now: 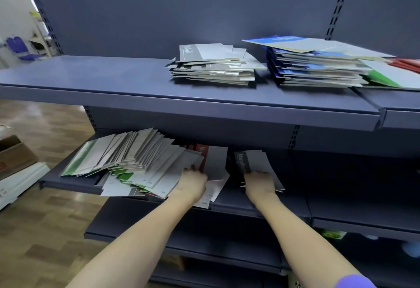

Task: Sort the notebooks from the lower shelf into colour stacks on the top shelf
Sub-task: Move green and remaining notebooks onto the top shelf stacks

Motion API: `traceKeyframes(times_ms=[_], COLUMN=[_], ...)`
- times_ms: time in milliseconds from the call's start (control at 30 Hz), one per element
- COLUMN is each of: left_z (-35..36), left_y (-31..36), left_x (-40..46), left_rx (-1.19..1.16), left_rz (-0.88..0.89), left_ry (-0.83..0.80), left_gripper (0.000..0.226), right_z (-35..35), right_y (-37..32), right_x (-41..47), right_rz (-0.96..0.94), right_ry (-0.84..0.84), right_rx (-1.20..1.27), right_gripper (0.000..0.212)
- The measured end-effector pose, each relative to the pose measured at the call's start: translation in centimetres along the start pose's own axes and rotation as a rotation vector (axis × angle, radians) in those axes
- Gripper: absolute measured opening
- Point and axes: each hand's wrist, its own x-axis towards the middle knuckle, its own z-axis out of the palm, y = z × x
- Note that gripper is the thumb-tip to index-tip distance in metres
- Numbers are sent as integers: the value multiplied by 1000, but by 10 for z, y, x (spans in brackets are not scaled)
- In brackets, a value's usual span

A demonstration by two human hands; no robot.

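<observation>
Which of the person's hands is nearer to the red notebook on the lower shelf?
Left. The left hand lies right at the red notebook, fingers on the covers beside it. The right hand is further right, holding grey notebooks apart from it.

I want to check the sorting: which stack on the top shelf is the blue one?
The taller stack, right of the grey stack. Its covers show blue edges; the other's are grey and white.

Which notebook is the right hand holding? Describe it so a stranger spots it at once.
Start at the lower shelf, below the top shelf's stacks. Right of the sprawling heap, the right hand grips a grey notebook. It alone stands apart from the heap.
</observation>
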Motion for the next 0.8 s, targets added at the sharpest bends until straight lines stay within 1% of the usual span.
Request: traceKeyframes(times_ms=[67,167,300,367,467,600,700,800], left_z=[-3,-10,-15,-11,-3,9,14,12], left_y=[6,16,42,55,65,67,63,59], left_x=[-2,-6,-12,-13,-15,-17,-19,-22], left_rx=[-10,-41,-178,-253,-333,-309,-296,-372], left_rz=[15,61,173,217,249,173,225,310], left_ry=[24,43,23,35,23,-50,-44,-51], left_gripper=[24,24,20,27,48,50,54,58], right_z=[0,4,5,0,-6,-11,-12,-15], right_y=[10,18,29,38,54,68,70,64], right_x=[-8,-19,-31,-35,-40,-46,-52,-57], right_rz=[48,87,131,174,277,351,350,319], right_ry=[7,-34,-64,-34,4,-6,2,35], right_rx=[10,-23,1,76,222,401,460,482], right_gripper=[26,27,28,25,28,32,34,33])
